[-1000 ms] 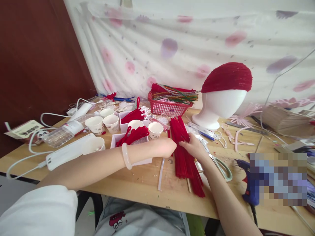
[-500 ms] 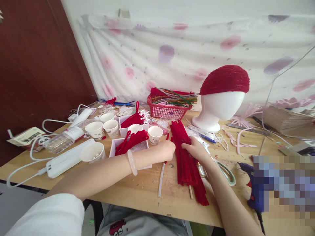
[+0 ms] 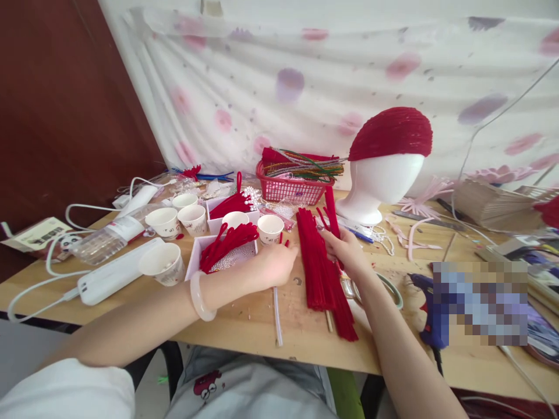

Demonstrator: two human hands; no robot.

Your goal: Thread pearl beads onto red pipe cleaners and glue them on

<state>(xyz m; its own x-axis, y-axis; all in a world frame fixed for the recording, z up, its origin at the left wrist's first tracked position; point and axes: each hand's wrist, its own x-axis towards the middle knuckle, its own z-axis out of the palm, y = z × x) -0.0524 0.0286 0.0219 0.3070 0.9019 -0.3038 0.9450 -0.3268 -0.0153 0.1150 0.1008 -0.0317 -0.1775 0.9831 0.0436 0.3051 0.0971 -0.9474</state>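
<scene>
Our sheaf of red stems lies flat on the table just in front of the foam head, laid parallel so that singles peel off. Our right hand pinches a few raised stems that tilt toward the head. Our left hand, farther from it, curls against the sheaf's edge, seemingly steadying it; we cannot tell if it grips.

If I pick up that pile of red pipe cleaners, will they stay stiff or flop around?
Probably bendy rather than stiff: the red pipe cleaners are thin and fuzzy, and a few held up in the right hand curve. Likely very light. Lying loose, unbundled, they would probably scatter.
</scene>
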